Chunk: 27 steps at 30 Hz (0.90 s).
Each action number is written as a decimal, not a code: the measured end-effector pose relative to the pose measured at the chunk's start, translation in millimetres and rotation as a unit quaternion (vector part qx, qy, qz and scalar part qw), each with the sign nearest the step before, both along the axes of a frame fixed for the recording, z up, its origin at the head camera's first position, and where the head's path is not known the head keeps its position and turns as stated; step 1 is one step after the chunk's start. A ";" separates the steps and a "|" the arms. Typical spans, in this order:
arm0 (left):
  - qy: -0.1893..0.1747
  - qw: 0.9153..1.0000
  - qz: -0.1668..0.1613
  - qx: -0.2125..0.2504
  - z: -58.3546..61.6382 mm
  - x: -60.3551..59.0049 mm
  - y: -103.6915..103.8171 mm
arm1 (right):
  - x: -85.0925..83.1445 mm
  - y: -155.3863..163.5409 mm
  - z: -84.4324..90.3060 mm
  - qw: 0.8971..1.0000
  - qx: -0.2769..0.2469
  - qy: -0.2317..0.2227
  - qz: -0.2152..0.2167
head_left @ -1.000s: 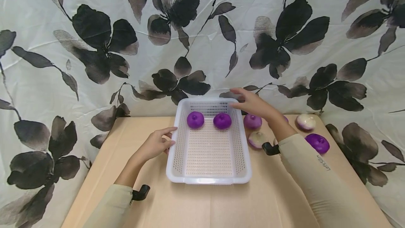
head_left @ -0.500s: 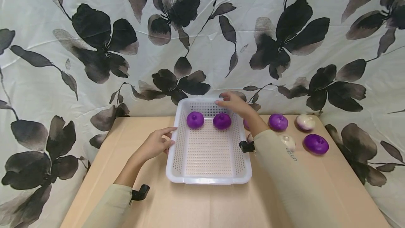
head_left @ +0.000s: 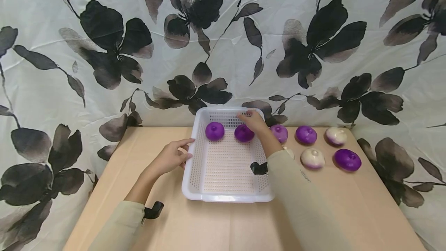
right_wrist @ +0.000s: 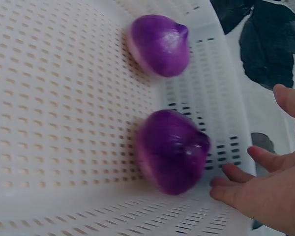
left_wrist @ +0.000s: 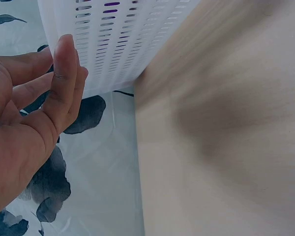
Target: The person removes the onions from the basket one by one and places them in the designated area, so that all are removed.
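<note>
A white perforated basket (head_left: 195, 158) sits mid-table with two purple onions at its far end, the left onion (head_left: 214, 131) and the right onion (head_left: 243, 133). My right hand (head_left: 248, 118) reaches into the basket's far right corner. In the right wrist view its fingers (right_wrist: 258, 153) are spread and relaxed just beside the nearer onion (right_wrist: 171, 150), not gripping it; the other onion (right_wrist: 160, 44) lies further along. My left hand (head_left: 181, 152) rests with straight fingers against the basket's left wall (left_wrist: 118, 44) and holds nothing.
On the tan table (head_left: 216, 224), right of the basket, lie several more onions: purple ones (head_left: 280, 133) (head_left: 306, 134) (head_left: 347, 159) and pale ones (head_left: 336, 135) (head_left: 312, 158). A floral cloth (head_left: 104, 49) hangs behind and around the table.
My right hand has moved left from above the loose onions into the basket and lowered beside the right onion. The left hand has stayed at the basket's left side.
</note>
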State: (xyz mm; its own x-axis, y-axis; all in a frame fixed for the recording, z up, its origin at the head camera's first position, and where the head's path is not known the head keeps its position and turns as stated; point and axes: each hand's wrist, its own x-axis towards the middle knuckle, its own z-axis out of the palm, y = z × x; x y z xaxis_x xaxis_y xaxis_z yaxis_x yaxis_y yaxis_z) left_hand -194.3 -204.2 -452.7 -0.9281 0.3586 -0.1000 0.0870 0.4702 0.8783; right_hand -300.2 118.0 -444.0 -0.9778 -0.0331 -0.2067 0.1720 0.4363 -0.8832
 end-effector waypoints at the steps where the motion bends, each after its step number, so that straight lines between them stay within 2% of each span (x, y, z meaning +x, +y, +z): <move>1: -0.001 1.000 -0.001 -0.001 -0.5 0.2 -0.4 | 0.2 -1.5 -4.0 1.000 -0.002 -0.001 -0.001; 5: -0.005 1.000 -0.001 -0.003 -1.7 1.7 -1.0 | 0.4 -7.1 -17.2 1.000 -0.023 -0.008 -0.002; 13: -0.006 1.000 -0.002 -0.005 -1.8 1.1 -2.3 | 1.5 -11.6 -28.4 0.998 0.023 -0.053 0.014; 22: -0.007 1.000 -0.006 0.002 -0.7 -1.0 -0.8 | -0.8 -14.1 -39.5 0.996 0.075 -0.031 0.031; 27: -0.005 1.000 -0.005 -0.004 -1.6 -2.7 -1.1 | -2.0 -16.5 -42.2 0.995 0.087 -0.030 0.034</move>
State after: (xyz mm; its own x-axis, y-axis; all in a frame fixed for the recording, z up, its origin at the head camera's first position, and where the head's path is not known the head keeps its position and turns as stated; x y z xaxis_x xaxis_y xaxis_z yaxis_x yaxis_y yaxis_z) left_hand -197.0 -205.3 -454.2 -0.9238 0.3662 -0.1119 0.0826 0.4759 0.8756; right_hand -302.2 101.5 -486.2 -0.9605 -0.0572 -0.2723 0.1866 0.5936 -0.7828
